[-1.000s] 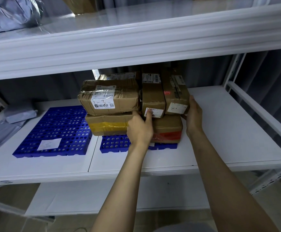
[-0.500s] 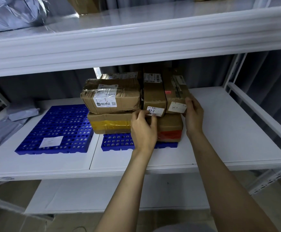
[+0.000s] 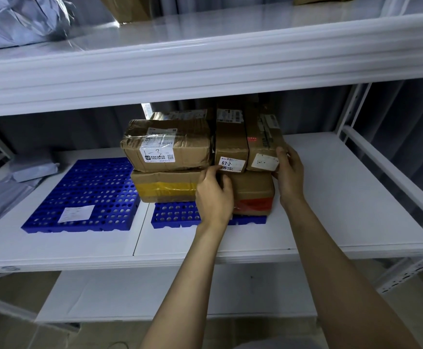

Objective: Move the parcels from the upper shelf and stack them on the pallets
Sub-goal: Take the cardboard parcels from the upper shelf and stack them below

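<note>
Parcels: five brown cartons are sitting in a two-layer stack on the right pallet [image 3: 175, 217], on the middle shelf [image 3: 331, 197].
Top layer: the left parcel [image 3: 167, 149], middle parcel [image 3: 231, 144] and right parcel [image 3: 263, 144] are lying side by side, touching.
Bottom layer: a yellow-taped parcel [image 3: 165, 185] and a red-taped parcel [image 3: 253, 192] are carrying them.
Right hand [image 3: 289, 177]: is gripping the right parcel's front right corner, thumb lying on the front label, fingers wrapping round the side.
Left hand [image 3: 214, 195]: fingers are curling, tips touching the middle parcel's lower front edge; whether they are pinching it cannot be told.
Left pallet [image 3: 92, 195]: is lying just beside the right pallet, carrying only a paper slip [image 3: 76, 213].
Grey mailers [image 3: 29, 170]: are lying at the shelf's left end.
Upper shelf [image 3: 205, 41]: is holding a grey bag [image 3: 16, 21] at left and partly visible cartons at the back.
</note>
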Available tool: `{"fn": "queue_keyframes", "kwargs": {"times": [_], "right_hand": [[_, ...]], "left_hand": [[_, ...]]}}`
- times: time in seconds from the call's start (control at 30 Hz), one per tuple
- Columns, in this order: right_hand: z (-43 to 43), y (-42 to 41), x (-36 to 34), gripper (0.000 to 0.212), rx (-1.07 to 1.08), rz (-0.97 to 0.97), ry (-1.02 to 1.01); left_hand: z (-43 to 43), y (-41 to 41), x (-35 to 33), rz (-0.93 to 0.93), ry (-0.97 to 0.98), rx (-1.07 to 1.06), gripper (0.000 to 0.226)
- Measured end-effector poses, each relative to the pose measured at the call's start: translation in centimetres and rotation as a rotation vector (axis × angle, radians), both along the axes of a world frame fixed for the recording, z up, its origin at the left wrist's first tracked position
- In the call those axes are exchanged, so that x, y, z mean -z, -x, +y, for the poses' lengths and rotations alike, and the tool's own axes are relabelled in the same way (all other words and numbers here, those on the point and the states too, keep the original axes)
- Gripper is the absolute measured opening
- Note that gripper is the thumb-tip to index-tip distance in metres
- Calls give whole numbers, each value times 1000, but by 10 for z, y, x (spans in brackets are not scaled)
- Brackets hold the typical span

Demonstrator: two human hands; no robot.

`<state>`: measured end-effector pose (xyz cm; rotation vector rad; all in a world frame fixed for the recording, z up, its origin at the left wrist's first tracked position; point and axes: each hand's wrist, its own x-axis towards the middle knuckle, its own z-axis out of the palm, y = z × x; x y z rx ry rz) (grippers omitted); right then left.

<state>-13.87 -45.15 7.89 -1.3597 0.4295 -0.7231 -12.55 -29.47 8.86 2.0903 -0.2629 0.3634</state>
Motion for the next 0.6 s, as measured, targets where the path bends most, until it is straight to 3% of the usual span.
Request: {"fn": "queue_keyframes", "kwargs": {"times": [0.6], "right_hand": [[24, 30, -5, 46, 109, 0, 122]], "left_hand": [[39, 13, -8, -36, 46, -15, 27]]}}
